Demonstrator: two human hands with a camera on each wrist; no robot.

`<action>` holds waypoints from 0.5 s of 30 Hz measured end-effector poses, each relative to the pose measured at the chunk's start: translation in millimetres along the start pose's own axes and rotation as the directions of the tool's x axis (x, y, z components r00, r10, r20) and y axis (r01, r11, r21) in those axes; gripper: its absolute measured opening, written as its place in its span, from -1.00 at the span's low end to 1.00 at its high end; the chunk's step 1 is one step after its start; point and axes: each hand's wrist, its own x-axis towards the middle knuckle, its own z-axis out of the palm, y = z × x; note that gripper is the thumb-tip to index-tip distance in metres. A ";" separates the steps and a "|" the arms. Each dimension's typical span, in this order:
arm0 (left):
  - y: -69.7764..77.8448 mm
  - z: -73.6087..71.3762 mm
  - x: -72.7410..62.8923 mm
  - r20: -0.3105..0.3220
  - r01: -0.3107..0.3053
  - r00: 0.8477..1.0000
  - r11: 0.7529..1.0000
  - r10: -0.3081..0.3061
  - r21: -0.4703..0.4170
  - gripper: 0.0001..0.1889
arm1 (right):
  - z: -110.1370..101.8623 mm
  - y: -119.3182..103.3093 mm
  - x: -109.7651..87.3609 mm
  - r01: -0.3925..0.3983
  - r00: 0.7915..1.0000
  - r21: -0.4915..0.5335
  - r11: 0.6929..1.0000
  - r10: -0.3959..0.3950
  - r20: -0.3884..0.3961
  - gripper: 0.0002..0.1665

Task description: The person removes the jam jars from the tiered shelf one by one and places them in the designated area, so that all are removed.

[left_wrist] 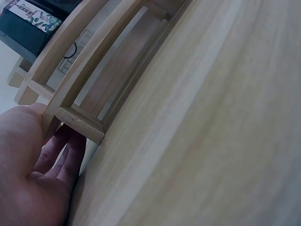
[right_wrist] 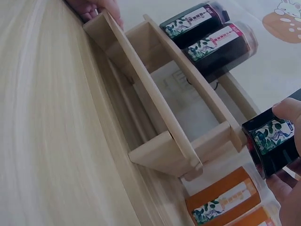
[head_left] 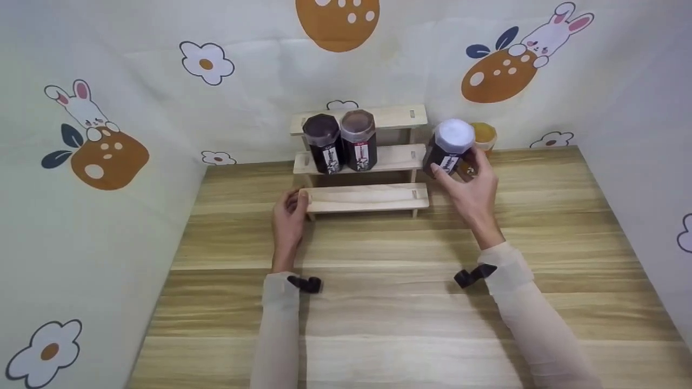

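My right hand [head_left: 477, 193] grips a dark jar [head_left: 453, 141] with a whitish lid, thumb on the near side and fingers round the far side. The jar is off the table, just right of a three-tier wooden rack [head_left: 367, 200]. On the rack's middle tier stand two more dark jars, one with a black lid [head_left: 323, 132] and one with a brownish top [head_left: 358, 127]. My left hand [head_left: 289, 219] holds the left end of the lowest tier, thumb on top. In the left wrist view, its fingers [left_wrist: 70, 157] curl below the board.
Behind the held jar stands an orange-yellow jar [head_left: 485, 131]; the right wrist view shows an orange jar [right_wrist: 223, 195] and part of another [right_wrist: 257, 217] beside the rack. A patterned cloth [head_left: 259, 102] hangs behind and at both sides of the wood-grain table [head_left: 373, 313].
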 end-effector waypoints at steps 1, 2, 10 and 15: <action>-0.3 -0.2 -0.1 0.001 0.000 1.000 1.000 0.000 0.000 -0.54 | -2.0 0.7 -0.4 -0.007 1.000 0.001 1.000 0.007 -0.005 -0.09; -0.5 -0.4 0.0 0.002 -0.001 1.000 1.000 0.001 0.000 -0.53 | -3.8 1.3 -0.7 -0.012 1.000 0.006 1.000 0.012 -0.008 -0.09; 1.2 0.4 0.1 -0.010 0.021 1.000 1.000 -0.021 0.007 -0.52 | -18.6 10.1 -4.9 -0.061 0.998 -0.051 0.997 0.061 -0.006 0.02; 0.8 1.9 0.4 -0.016 0.033 0.999 0.999 -0.033 0.014 -0.52 | -25.7 22.3 -4.6 -0.112 0.993 -0.071 0.991 0.115 0.038 0.05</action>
